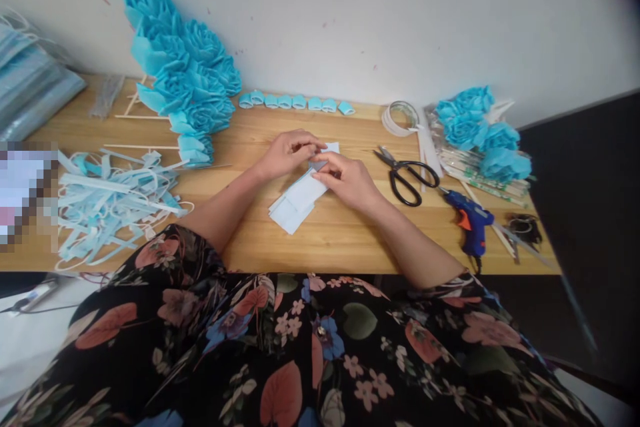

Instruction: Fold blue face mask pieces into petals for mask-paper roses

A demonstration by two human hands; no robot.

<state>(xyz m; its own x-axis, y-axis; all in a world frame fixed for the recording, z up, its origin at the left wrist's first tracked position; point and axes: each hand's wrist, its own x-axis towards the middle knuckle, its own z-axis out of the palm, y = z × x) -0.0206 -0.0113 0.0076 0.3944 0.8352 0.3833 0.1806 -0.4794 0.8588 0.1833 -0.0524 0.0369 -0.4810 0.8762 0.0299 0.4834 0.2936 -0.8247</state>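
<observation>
My left hand [293, 153] and my right hand [347, 180] meet over the middle of the table. Both have their fingers closed in a pinch at the top of a small pale blue and white fabric piece [317, 164]. Below them lies a loose stack of white and pale blue fabric pieces [294, 210], fanned out at a slant. The right fingertips partly cover its upper end. Another white piece [332, 147] shows just beyond the hands. How the left fingertips grip the fabric is partly hidden.
Blue fabric roses [185, 67] stand back left, above a heap of cut strips and ear loops [115, 203]. Several small blue rolls [299, 102] line the wall. Tape [400, 118], scissors [407, 177], a glue gun [469, 220] and more blue roses [483, 127] lie right.
</observation>
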